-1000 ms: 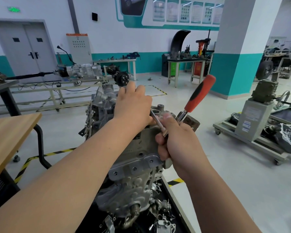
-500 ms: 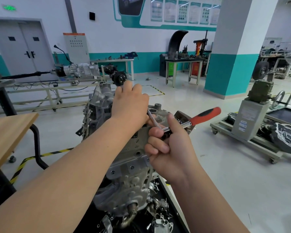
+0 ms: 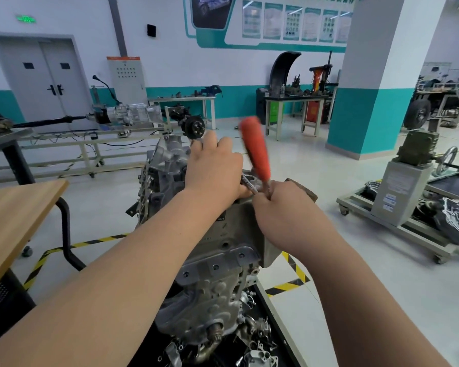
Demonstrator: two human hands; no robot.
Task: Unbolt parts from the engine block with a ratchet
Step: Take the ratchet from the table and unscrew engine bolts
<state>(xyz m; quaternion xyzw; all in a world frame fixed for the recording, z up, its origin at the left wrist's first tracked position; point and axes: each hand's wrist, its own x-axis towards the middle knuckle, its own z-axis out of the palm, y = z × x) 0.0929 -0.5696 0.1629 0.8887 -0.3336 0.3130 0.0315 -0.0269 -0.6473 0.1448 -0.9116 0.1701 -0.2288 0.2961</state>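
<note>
A grey engine block stands upright on a black stand in front of me. My right hand grips the ratchet near its head; the orange handle points up and slightly left, blurred with motion. A thin steel extension bar runs from the ratchet head down toward the block's top. My left hand rests on the top of the block beside that bar, fingers curled over the casting. The bolt and socket are hidden behind my hands.
Loose metal parts and brackets lie on the black tray at the block's foot. A wooden tabletop sits at my left. A wheeled cart with machinery stands at the right. Yellow-black tape marks the floor.
The orange handle pointed up-right, swung down to the right, and now stands up and slightly left. My right hand turned with it. My left hand stayed on the block.
</note>
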